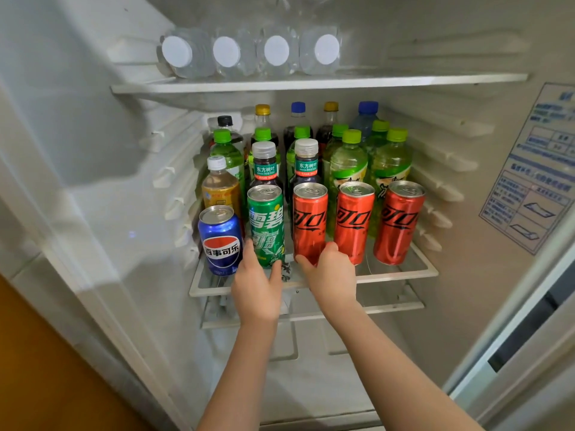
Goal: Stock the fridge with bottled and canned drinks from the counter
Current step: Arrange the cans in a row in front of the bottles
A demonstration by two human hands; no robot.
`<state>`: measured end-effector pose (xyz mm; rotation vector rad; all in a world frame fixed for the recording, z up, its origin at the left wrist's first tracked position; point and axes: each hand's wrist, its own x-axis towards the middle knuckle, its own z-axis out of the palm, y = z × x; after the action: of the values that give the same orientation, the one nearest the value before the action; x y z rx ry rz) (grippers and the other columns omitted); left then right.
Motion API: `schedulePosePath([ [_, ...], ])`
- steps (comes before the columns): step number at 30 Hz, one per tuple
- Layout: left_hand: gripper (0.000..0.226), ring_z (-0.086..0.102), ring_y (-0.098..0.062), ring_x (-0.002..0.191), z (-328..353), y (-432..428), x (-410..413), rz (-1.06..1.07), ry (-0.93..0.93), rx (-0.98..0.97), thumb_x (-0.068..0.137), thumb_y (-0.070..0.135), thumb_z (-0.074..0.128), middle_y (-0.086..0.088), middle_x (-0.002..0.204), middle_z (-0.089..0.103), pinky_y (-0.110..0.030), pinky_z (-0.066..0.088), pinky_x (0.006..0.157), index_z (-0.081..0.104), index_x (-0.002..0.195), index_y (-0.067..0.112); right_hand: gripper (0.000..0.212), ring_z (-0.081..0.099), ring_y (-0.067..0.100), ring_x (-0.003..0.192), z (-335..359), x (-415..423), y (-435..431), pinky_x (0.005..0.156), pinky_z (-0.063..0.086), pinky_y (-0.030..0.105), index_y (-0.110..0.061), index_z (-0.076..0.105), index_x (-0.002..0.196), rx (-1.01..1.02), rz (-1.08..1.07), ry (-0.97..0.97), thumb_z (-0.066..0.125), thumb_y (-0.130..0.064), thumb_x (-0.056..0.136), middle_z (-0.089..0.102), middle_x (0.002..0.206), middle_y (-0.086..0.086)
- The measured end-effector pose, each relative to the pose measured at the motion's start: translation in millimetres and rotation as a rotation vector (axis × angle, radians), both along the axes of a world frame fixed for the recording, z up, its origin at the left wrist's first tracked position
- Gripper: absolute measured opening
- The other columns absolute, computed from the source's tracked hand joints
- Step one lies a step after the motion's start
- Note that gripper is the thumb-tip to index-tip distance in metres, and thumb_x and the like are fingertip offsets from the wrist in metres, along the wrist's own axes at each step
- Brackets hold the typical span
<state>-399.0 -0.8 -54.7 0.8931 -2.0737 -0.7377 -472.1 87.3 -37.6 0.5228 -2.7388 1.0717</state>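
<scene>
Inside the open fridge, the middle shelf (pixel 401 273) carries a front row of cans: a blue Pepsi can (pixel 219 241), a green Sprite can (pixel 266 222), then three red Coca-Cola cans (pixel 309 219) (pixel 354 219) (pixel 398 222). My left hand (pixel 256 283) wraps the base of the green can. My right hand (pixel 331 272) grips the base of the leftmost red can. Behind stand several green tea bottles (pixel 347 163), two dark tea bottles (pixel 264 166) and cola bottles (pixel 263 119).
The upper shelf (pixel 404 79) holds several water bottles (pixel 177 52) lying on their sides, caps forward. A lower shelf (pixel 389 306) sits under the middle one. A label sheet (pixel 529 169) covers the right wall. The fridge door (pixel 77 181) stands at the left.
</scene>
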Motion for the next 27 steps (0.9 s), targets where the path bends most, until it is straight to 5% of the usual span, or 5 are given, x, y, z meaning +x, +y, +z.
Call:
schedulePosePath([
  [19,0.070,0.056,-0.026,0.118,1,2,4,-0.051,0.048,0.031,0.085,0.022,0.069,-0.010,0.132,0.057,-0.040,0.049,0.096,0.034,0.145,0.011,0.041,0.066,0.031,0.086,0,0,5,0.064,0.043,0.029,-0.009,0.046,0.093,-0.030,0.044,-0.056,0.066,-0.044,0.084,0.067,0.091,0.010],
  [23,0.075,0.054,-0.025,0.121,-5,4,11,-0.110,0.100,-0.003,0.083,0.020,0.071,-0.010,0.134,0.055,-0.042,0.047,0.100,0.032,0.147,0.010,0.037,0.066,0.026,0.081,0,6,25,0.066,0.044,0.027,-0.008,0.057,0.108,-0.158,0.074,0.003,0.066,-0.035,0.085,0.066,0.078,0.002],
  [27,0.072,0.051,-0.027,0.125,-12,7,16,-0.120,0.192,-0.002,0.083,0.012,0.069,-0.012,0.138,0.052,-0.043,0.044,0.104,0.034,0.145,0.005,0.014,0.057,0.015,0.062,-5,6,55,0.060,0.039,0.026,-0.018,0.058,0.089,-0.320,-0.035,0.095,0.068,-0.025,0.083,0.057,0.063,-0.012],
])
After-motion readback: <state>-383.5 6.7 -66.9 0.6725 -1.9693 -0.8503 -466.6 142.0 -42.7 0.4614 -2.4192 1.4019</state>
